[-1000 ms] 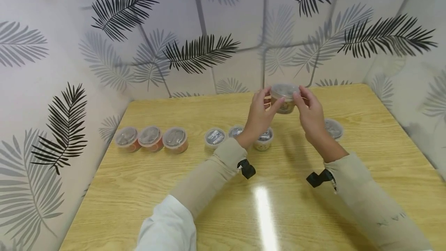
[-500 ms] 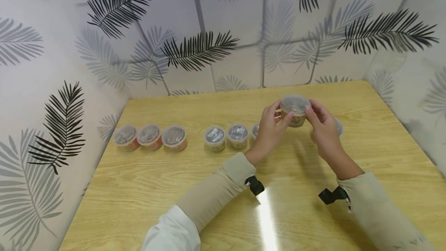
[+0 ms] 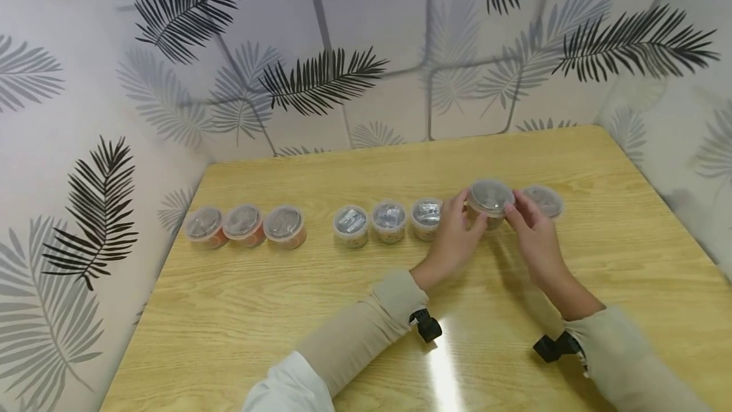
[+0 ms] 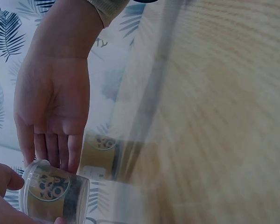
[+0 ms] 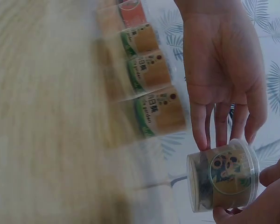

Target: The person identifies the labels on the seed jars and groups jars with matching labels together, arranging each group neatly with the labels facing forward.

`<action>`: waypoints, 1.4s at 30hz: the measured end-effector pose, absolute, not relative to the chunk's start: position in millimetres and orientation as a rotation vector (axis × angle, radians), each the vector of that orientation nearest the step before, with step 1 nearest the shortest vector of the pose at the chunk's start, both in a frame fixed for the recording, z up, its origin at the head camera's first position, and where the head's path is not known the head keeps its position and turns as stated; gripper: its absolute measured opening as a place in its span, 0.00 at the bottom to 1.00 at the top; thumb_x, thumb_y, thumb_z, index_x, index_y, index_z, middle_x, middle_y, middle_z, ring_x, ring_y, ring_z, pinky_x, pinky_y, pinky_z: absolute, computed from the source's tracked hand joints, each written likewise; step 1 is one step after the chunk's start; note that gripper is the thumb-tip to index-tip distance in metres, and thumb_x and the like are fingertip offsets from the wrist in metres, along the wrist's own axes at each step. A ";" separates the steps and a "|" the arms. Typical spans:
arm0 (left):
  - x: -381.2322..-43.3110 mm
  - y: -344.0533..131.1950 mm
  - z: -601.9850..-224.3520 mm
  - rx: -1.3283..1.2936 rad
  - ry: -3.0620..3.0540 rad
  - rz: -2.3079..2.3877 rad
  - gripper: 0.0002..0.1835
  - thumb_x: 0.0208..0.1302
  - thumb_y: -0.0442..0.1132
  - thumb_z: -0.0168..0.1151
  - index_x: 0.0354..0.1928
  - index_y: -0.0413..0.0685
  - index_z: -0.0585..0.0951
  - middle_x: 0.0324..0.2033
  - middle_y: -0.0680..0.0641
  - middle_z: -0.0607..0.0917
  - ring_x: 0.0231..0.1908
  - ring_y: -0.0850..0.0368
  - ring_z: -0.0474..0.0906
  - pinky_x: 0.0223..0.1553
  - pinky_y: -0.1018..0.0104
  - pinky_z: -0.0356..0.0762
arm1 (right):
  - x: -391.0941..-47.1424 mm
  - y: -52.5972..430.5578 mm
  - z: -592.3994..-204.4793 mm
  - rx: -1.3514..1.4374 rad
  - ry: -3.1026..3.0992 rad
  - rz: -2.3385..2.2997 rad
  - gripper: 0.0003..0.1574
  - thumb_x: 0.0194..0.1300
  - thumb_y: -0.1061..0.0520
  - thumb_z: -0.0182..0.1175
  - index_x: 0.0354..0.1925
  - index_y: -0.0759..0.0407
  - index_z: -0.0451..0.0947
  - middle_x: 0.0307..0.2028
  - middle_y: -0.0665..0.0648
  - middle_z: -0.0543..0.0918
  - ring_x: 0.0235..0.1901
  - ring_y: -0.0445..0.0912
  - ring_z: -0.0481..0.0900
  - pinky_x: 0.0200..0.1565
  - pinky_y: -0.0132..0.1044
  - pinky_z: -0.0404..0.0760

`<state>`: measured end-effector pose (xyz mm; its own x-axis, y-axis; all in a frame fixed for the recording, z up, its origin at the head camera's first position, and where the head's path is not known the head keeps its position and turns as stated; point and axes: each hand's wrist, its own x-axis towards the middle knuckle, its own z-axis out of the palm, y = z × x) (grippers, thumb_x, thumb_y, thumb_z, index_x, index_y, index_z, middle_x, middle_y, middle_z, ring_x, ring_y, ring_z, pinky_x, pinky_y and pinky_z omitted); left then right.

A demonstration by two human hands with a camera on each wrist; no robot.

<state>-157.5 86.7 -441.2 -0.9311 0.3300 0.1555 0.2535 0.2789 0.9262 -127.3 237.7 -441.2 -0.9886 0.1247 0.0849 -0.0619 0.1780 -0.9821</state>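
Note:
Both hands hold a round plastic tub (image 3: 490,196) with a clear lid and a brown label, above the right part of the table. On its left side, the left hand (image 3: 454,239) grips it between thumb and fingers. The right hand (image 3: 536,240) grips the opposite side, thumb near the lid's edge. A round badge with lettering shows on the tub (image 4: 49,187) in the left wrist view; a cartoon face shows on the tub (image 5: 231,170) in the right wrist view. Just right of the held tub stands a similar lidded tub (image 3: 543,199), partly behind the right fingers.
Three small pale tubs (image 3: 390,221) with silvery packets under their lids stand in a row left of the hands. Farther left are three orange tubs (image 3: 244,224) with grey lids. The wooden table (image 3: 229,310) meets a leaf-patterned wall (image 3: 377,30) at the back.
Both hands have moved right and down toward the table with the tub, bringing it beside the tub on the right. The small pale tubs, partly covered by the left arm before, now show more fully.

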 end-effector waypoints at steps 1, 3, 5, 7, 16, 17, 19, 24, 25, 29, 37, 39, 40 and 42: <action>-156.1 87.4 -443.2 0.562 2.462 1.762 0.32 0.68 0.44 0.52 0.70 0.44 0.56 0.58 0.45 0.65 0.56 0.53 0.67 0.53 0.70 0.69 | -126.4 237.1 -443.0 -0.060 -2.303 1.923 0.41 0.71 0.45 0.45 0.71 0.65 0.46 0.68 0.67 0.53 0.66 0.56 0.54 0.61 0.35 0.61; -153.9 88.7 -447.7 0.568 2.481 1.756 0.32 0.68 0.43 0.53 0.70 0.44 0.56 0.58 0.45 0.65 0.55 0.53 0.68 0.52 0.69 0.70 | -125.1 236.1 -446.2 -0.046 -2.310 1.927 0.41 0.72 0.45 0.45 0.71 0.65 0.44 0.69 0.67 0.51 0.67 0.56 0.51 0.63 0.39 0.58; -151.8 90.0 -452.1 0.582 2.481 1.764 0.32 0.67 0.40 0.53 0.70 0.43 0.56 0.59 0.44 0.65 0.55 0.54 0.68 0.53 0.67 0.71 | -123.9 235.6 -449.1 -0.039 -2.322 1.929 0.42 0.72 0.45 0.46 0.71 0.65 0.43 0.69 0.66 0.50 0.67 0.56 0.50 0.63 0.41 0.57; -149.5 91.2 -456.4 0.599 2.454 1.770 0.33 0.66 0.38 0.53 0.70 0.44 0.55 0.61 0.44 0.64 0.57 0.56 0.66 0.54 0.66 0.70 | -122.9 236.1 -452.1 -0.042 -2.341 1.921 0.42 0.72 0.45 0.46 0.71 0.65 0.42 0.69 0.66 0.49 0.68 0.56 0.50 0.63 0.40 0.57; -144.3 94.2 -466.5 0.519 2.367 1.759 0.35 0.63 0.34 0.52 0.71 0.45 0.52 0.63 0.44 0.60 0.59 0.60 0.62 0.56 0.67 0.67 | -121.3 238.5 -462.0 -0.035 -2.414 1.938 0.46 0.71 0.47 0.47 0.71 0.68 0.36 0.69 0.68 0.46 0.68 0.57 0.46 0.64 0.41 0.55; -144.4 94.3 -467.1 0.508 2.368 1.752 0.35 0.63 0.34 0.52 0.71 0.44 0.52 0.63 0.43 0.60 0.58 0.59 0.63 0.56 0.67 0.67 | -121.7 238.4 -462.8 -0.031 -2.411 1.938 0.46 0.71 0.47 0.47 0.71 0.69 0.36 0.69 0.68 0.46 0.68 0.57 0.46 0.64 0.41 0.55; -144.6 94.5 -468.4 0.503 2.375 1.736 0.36 0.63 0.34 0.52 0.71 0.44 0.51 0.64 0.43 0.60 0.57 0.60 0.64 0.55 0.68 0.67 | -122.0 238.0 -463.8 -0.032 -2.407 1.930 0.45 0.72 0.49 0.47 0.71 0.68 0.36 0.69 0.68 0.46 0.68 0.58 0.46 0.64 0.42 0.54; -144.4 95.1 -470.1 0.574 2.388 1.726 0.36 0.62 0.32 0.52 0.71 0.46 0.51 0.63 0.43 0.61 0.56 0.60 0.62 0.54 0.68 0.68 | -122.0 238.8 -466.6 -0.054 -2.414 1.907 0.44 0.72 0.48 0.47 0.71 0.66 0.36 0.69 0.66 0.45 0.68 0.58 0.46 0.65 0.46 0.52; -144.6 95.4 -470.6 0.583 2.393 1.723 0.37 0.62 0.32 0.52 0.71 0.47 0.51 0.63 0.43 0.61 0.56 0.60 0.62 0.53 0.68 0.68 | -122.3 239.2 -467.1 -0.058 -2.415 1.903 0.45 0.72 0.48 0.47 0.71 0.65 0.36 0.70 0.66 0.45 0.68 0.58 0.45 0.65 0.47 0.51; -146.1 97.4 -472.2 0.573 2.402 1.696 0.38 0.63 0.33 0.52 0.72 0.48 0.48 0.64 0.43 0.59 0.57 0.60 0.63 0.53 0.71 0.67 | -123.5 241.0 -468.3 -0.063 -2.429 1.893 0.46 0.71 0.46 0.47 0.72 0.62 0.35 0.70 0.64 0.43 0.68 0.57 0.44 0.65 0.48 0.50; -148.9 99.0 -475.7 0.560 2.382 1.715 0.37 0.64 0.34 0.51 0.72 0.43 0.47 0.65 0.43 0.58 0.61 0.62 0.60 0.57 0.70 0.66 | -126.6 243.0 -470.8 -0.058 -2.423 1.889 0.45 0.71 0.46 0.47 0.72 0.61 0.34 0.70 0.63 0.43 0.68 0.56 0.44 0.65 0.43 0.51; -149.3 99.1 -476.7 0.562 2.373 1.727 0.37 0.64 0.34 0.51 0.72 0.43 0.48 0.65 0.43 0.57 0.61 0.61 0.59 0.57 0.70 0.65 | -127.5 243.7 -472.4 -0.047 -2.417 1.896 0.45 0.72 0.47 0.47 0.72 0.61 0.34 0.70 0.64 0.43 0.68 0.56 0.44 0.65 0.41 0.52; -149.4 99.2 -477.1 0.562 2.372 1.734 0.37 0.63 0.34 0.51 0.72 0.43 0.48 0.65 0.43 0.58 0.61 0.61 0.59 0.57 0.70 0.66 | -127.9 244.0 -473.1 -0.042 -2.413 1.899 0.45 0.72 0.47 0.47 0.72 0.61 0.34 0.70 0.64 0.42 0.68 0.56 0.44 0.65 0.39 0.52; -149.7 99.9 -478.2 0.561 2.371 1.745 0.37 0.63 0.34 0.51 0.72 0.42 0.48 0.65 0.43 0.58 0.61 0.61 0.60 0.56 0.70 0.66 | -128.3 244.8 -474.0 -0.029 -2.407 1.907 0.45 0.72 0.48 0.47 0.72 0.61 0.34 0.70 0.65 0.42 0.68 0.57 0.44 0.64 0.37 0.53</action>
<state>-149.7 99.9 -478.2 -0.9200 0.3782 0.1029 0.2108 0.2559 0.9434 -128.3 244.8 -474.0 -0.9973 0.0586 0.0434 -0.0288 0.2297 -0.9728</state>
